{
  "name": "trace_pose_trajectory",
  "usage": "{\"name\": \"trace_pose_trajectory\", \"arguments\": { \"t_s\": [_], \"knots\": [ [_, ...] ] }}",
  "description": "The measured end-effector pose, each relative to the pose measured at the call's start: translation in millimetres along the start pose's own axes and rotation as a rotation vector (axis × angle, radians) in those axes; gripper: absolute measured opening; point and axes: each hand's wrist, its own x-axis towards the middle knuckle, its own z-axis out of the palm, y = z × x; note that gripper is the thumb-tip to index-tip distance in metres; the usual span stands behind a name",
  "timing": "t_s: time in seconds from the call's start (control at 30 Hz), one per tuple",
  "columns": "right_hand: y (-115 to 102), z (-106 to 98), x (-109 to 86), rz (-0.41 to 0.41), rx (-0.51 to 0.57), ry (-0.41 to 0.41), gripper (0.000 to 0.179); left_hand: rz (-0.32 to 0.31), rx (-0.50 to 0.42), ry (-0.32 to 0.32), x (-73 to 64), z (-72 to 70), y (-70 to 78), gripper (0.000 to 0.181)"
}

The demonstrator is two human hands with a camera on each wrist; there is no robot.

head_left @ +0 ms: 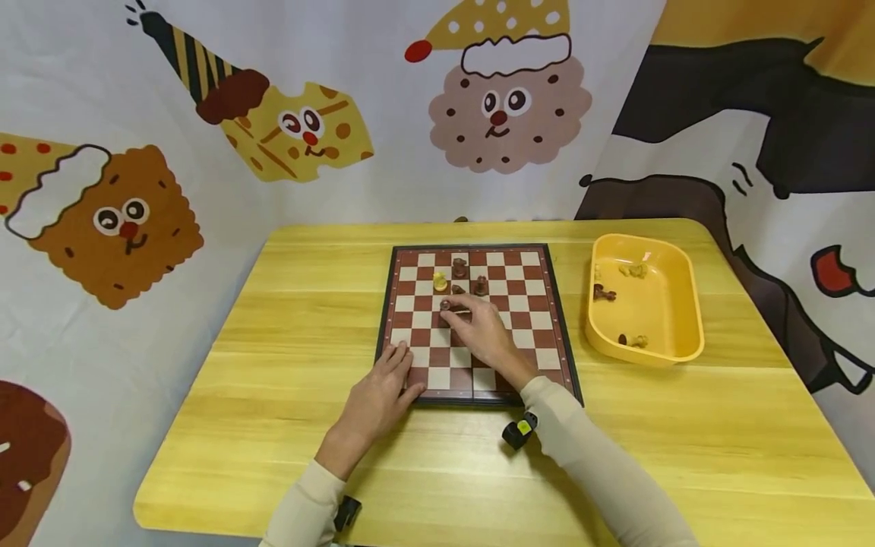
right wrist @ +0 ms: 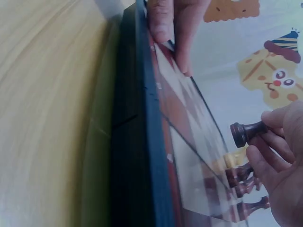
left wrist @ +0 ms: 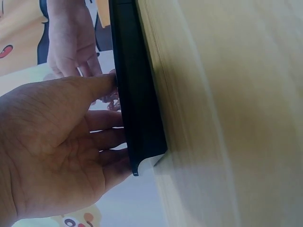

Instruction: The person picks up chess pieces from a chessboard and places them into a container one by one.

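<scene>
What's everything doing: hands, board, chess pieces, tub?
Left hand: resting on the chessboard
Right hand: pinching a dark piece
Chessboard: unfolded, flat
Yellow piece on the board: standing
Farthest dark piece: standing
Tub: uncovered, some chess pieces lying inside

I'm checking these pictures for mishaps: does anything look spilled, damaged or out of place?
Nothing clearly stands out. No spill or damage shows on the chessboard, and its plainly visible pieces stand upright. The right hand pinches one dark piece. Toppled pieces lie in the yellow tray, but that looks like ordinary storage.
</scene>
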Motion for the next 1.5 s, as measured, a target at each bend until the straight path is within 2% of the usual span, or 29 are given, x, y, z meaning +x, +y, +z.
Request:
{"name": "trace_pose_trajectory", "arguments": {
  "t_s": [0.3, 0.5, 0.6, 0.73, 0.97, 1.17, 1.3, 1.5],
  "knots": [
    [2.8, -22.3, -8.5, -0.004, 0.009, 0.021, 0.030, 0.050, -0.008, 0.025, 8.7, 0.3, 0.4, 0.060],
    [3.3, -29.0, -24.6, 0.040, 0.083, 0.004, 0.029, 0.027, -0.010, 0.031, -1.2, 2.3, -4.5, 0.059],
    [6.7, -37.7, -29.4, 0.062, 0.093, 0.015, 0.028, 0.016, -0.006, 0.027, -1.4, 1.9, -4.6, 0.059],
    [15.4, -52.2, -36.0, 0.072, 0.069, 0.064, 0.027, 0.005, -0.011, 0.008, 0.1, -0.3, -2.6, 0.061],
    [25.2, -70.7, -51.9, 0.065, 0.063, 0.139, 0.021, 0.013, -0.008, 0.023, -2.4, 1.6, -2.9, 0.060],
    [28.3, -87.2, -60.9, -0.011, 0.015, 0.189, 0.020, 0.002, -0.012, 0.022, -5.6, 4.0, -1.6, 0.060],
    [26.7, -106.8, -61.1, -0.065, 0.012, 0.272, 0.018, 0.000, 0.004, 0.028, -4.4, 3.6, -0.3, 0.061],
    [30.7, -134.4, -69.2, -0.088, 0.008, 0.358, 0.020, -0.001, 0.007, 0.018, -4.0, 3.4, 0.5, 0.061]
  ]
}}
